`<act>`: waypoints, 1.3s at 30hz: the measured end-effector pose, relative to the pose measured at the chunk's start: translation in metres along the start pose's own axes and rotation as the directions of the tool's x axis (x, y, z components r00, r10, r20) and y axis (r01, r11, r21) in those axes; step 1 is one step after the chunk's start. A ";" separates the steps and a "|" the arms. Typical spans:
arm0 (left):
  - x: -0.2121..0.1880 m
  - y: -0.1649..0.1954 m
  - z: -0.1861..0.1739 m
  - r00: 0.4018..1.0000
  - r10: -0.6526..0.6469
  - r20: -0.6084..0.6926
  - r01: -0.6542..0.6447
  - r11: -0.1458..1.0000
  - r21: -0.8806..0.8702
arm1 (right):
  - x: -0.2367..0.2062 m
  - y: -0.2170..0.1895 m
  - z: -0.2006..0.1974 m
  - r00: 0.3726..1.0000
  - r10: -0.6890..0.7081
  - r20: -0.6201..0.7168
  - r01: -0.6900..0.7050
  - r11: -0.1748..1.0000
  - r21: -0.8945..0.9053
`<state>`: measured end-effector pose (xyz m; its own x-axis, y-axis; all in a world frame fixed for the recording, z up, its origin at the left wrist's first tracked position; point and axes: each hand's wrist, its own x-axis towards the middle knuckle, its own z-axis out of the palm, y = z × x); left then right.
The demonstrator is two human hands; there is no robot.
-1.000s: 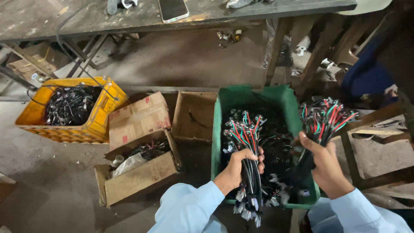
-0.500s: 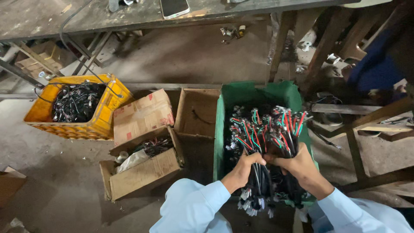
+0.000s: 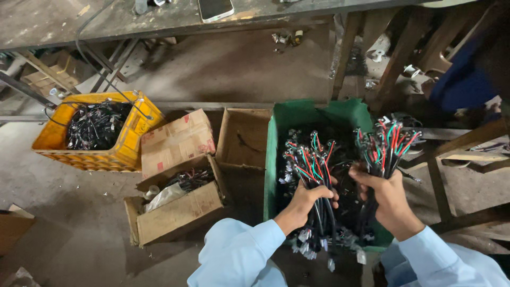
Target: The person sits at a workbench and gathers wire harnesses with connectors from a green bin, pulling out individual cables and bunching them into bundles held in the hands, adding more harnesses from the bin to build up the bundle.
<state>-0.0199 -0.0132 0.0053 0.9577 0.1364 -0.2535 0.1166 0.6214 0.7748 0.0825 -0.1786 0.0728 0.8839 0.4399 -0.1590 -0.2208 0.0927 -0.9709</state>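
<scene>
Two wire bundles being held over a green crate

One wire bundle (image 3: 312,175) is being gripped tightly by the left hand (image 3: 305,204), another bundle (image 3: 385,149) by the right hand (image 3: 390,196), both above the green crate (image 3: 279,133); cardboard boxes (image 3: 178,175) and a yellow crate (image 3: 122,154) are being left untouched alongside.

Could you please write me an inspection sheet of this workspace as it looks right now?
Surface: bare concrete floor; a worn workbench runs along the top.
Job's things: two wire bundles, one in each hand, over a green crate of similar wires.
Clutter: yellow crate of dark wires, open cardboard boxes, a phone on the bench.
Hands: left hand grips the left bundle; right hand grips the right bundle.
Cables: a dark cable hangs from the bench to the yellow crate.
Surroundings: wooden frames at right.
</scene>
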 end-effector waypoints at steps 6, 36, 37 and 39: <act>0.008 -0.006 0.005 0.986 0.042 -0.159 -0.030 0.997 0.078 | 0.000 0.008 0.004 0.980 0.120 0.157 -0.075 0.961 -0.268; 0.007 0.006 0.028 0.968 -0.013 0.250 -0.009 0.996 0.086 | -0.001 -0.008 -0.016 0.973 -0.181 -0.144 0.196 0.976 0.098; 0.006 0.007 0.030 0.960 0.015 0.280 -0.042 0.995 0.090 | -0.001 -0.006 -0.014 0.970 -0.188 -0.156 0.201 0.977 0.069; 0.001 0.006 0.034 0.966 0.093 0.242 -0.152 0.960 0.236 | -0.004 -0.001 -0.011 0.973 -0.144 -0.178 0.156 0.986 0.057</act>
<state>-0.0098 -0.0357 0.0290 0.9995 0.0026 -0.0323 0.0286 0.3940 0.9187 0.0836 -0.1903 0.0725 0.9657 0.2554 -0.0467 -0.1028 0.2107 -0.9721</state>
